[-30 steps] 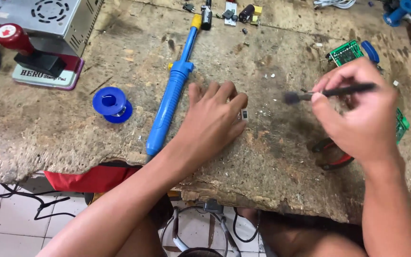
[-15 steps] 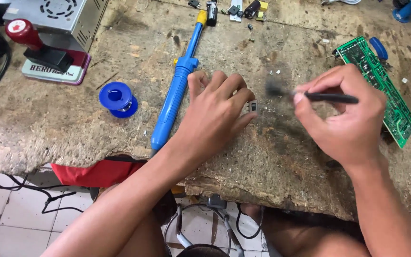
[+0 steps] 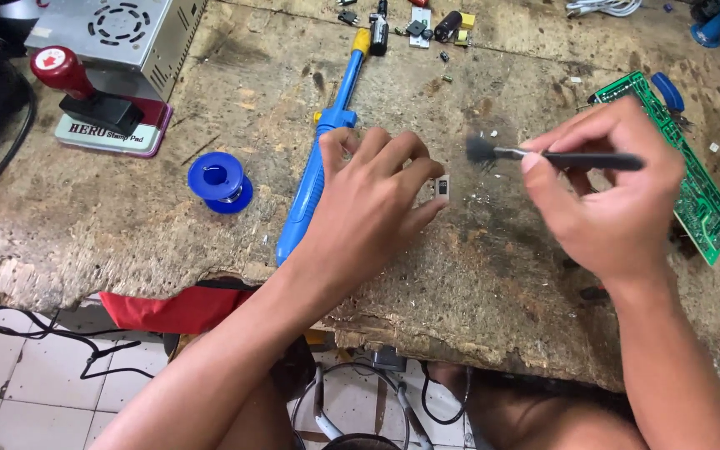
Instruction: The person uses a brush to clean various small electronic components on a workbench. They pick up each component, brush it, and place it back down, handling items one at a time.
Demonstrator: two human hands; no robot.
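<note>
My left hand (image 3: 372, 200) rests on the worn wooden bench, its fingertips pinning a tiny dark component (image 3: 442, 187) flat on the surface. My right hand (image 3: 614, 196) grips a thin black brush (image 3: 543, 155) held level, and its dark bristles hover just up and to the right of the component. A long blue desoldering pump (image 3: 322, 158) lies beside my left hand, partly under the wrist. A green circuit board (image 3: 689, 179) sits behind my right hand, partly hidden by it.
A blue solder spool (image 3: 220, 181) sits left of the pump. A red-handled stamp on its pad (image 3: 85, 104) and a metal power supply box (image 3: 127, 33) stand at the far left. Small parts (image 3: 422, 21) lie at the back. The bench's ragged front edge (image 3: 460, 342) runs below my hands.
My right hand has carried the brush leftward, closer to the component, uncovering more of the green board. My left hand has stayed on the component.
</note>
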